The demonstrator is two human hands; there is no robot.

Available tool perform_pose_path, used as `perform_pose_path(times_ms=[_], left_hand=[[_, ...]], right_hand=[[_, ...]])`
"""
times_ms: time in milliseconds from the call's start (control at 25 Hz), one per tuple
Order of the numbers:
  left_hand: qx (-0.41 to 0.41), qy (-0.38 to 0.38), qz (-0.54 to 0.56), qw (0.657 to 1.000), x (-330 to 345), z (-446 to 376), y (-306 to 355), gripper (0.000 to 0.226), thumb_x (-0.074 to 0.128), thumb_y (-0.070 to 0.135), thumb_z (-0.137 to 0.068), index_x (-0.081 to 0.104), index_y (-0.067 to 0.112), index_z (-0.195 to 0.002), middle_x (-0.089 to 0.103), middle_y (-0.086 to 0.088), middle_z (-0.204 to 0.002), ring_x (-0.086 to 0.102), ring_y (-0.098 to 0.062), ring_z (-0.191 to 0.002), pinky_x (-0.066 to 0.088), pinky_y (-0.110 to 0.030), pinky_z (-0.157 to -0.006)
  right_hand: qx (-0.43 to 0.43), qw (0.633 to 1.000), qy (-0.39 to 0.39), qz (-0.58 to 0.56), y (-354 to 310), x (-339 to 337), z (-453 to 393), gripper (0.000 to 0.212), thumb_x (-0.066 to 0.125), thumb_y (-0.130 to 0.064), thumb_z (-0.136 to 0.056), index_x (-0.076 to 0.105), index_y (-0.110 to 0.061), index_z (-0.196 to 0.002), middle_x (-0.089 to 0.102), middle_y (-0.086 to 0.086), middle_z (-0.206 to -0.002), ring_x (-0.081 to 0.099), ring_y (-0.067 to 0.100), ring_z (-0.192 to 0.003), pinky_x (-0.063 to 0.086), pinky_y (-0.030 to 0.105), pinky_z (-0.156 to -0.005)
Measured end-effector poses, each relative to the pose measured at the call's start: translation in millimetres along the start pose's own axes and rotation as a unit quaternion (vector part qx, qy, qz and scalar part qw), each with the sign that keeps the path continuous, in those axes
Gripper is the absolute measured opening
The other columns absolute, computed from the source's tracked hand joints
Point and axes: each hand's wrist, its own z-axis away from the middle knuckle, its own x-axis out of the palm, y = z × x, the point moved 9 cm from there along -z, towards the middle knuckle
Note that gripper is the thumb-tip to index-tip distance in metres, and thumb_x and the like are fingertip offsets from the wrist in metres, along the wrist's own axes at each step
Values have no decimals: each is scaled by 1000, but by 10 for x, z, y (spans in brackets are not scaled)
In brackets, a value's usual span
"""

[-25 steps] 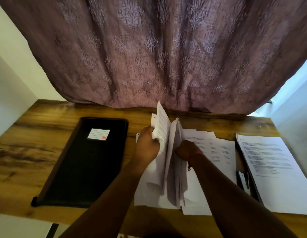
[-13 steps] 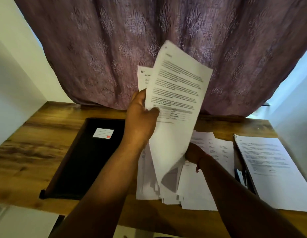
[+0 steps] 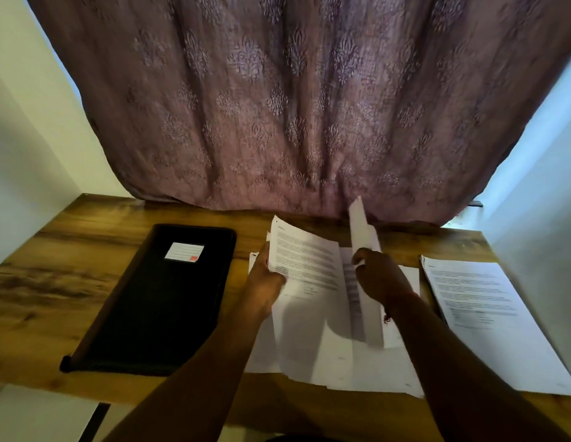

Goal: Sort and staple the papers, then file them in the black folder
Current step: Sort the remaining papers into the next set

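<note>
A loose pile of printed white papers (image 3: 338,368) lies in the middle of the wooden desk. My left hand (image 3: 265,285) grips the left edge of a printed sheet (image 3: 306,266) held just above the pile. My right hand (image 3: 380,279) pinches another sheet (image 3: 362,234) that stands on edge, seen almost side-on. The closed black folder (image 3: 156,307) with a white label lies flat to the left of the pile, apart from both hands. No stapler is visible.
A second stack of printed papers (image 3: 488,323) lies at the right on a dark board. A patterned mauve curtain (image 3: 293,106) hangs behind the desk (image 3: 54,275). White walls stand on both sides. The desk's front edge runs under my forearms.
My left hand has lowered its sheets from high in front of the curtain down to the pile. My right hand has come out from under the papers and lifted one sheet on edge.
</note>
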Motion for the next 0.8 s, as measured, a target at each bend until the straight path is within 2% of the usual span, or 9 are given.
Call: perform_pose_path(times_ms=[120,240,360,480,520,600,680,720,800], left_hand=[[-40,-24,-47,998,53,-65,-311,72,59,-5,-91,36,34,-147,63,6,-122,63,-13,-99,59,-32,-81],[-87,-16,-77,993,84,-96,-474,90,55,-14,-86,23,35,-154,51,-2,-142,58,-20,-108,57,-43,-89],[-55,-10,-61,997,-8,-69,-445,82,50,-12,-88,25,32,-152,53,-9,-140,61,-23,-110,55,-36,-88],[-42,-110,11,993,230,-22,-597,61,53,22,-101,21,31,-153,51,-7,-142,64,3,-92,53,-19,-84],[-17,-105,1,994,248,-59,-742,57,52,30,-101,28,21,-151,53,-7,-140,64,1,-100,49,-20,-96],[-117,-178,-183,960,585,-77,-1004,37,51,18,-101,51,7,-136,61,-10,-131,57,-22,-123,28,-37,-118],[-70,-242,-108,962,500,106,-936,33,49,7,-99,56,9,-131,62,-13,-131,55,-29,-125,34,-44,-116],[-64,-198,-53,977,522,39,-819,34,46,4,-99,58,11,-130,62,-12,-130,57,-29,-124,39,-46,-113],[-102,-223,149,958,524,117,-708,36,42,2,-98,62,14,-125,66,-10,-126,61,-28,-119,45,-43,-108]], right_hand=[[-42,995,-72,53,-383,365,87,22,50,-19,-95,59,-18,-115,61,11,-124,59,30,-111,49,43,-98],[-98,978,-131,130,-649,740,161,29,48,-20,-95,54,-12,-123,59,12,-126,57,30,-113,48,40,-98],[-101,978,-142,112,-736,984,157,32,49,-23,-97,54,-10,-127,58,13,-129,57,31,-116,49,39,-99],[-24,988,-141,-66,-764,1003,159,46,42,-44,-101,55,-9,-128,61,11,-123,59,28,-113,48,39,-101],[5,982,-150,-118,-754,1014,153,50,40,-50,-100,57,-10,-125,62,10,-119,60,27,-109,49,40,-100],[62,967,-161,-186,-651,1037,112,51,42,-55,-98,59,-12,-120,63,8,-111,60,25,-101,51,42,-96],[121,953,-148,-236,-482,1026,55,45,48,-50,-97,56,-13,-121,62,7,-112,60,25,-97,55,44,-87],[137,949,-138,-247,-408,1020,18,42,50,-44,-97,54,-14,-125,62,8,-115,60,25,-97,57,42,-79],[147,947,-124,-256,-332,1001,-32,37,52,-33,-98,52,-15,-130,63,9,-119,61,24,-94,54,30,-62]])
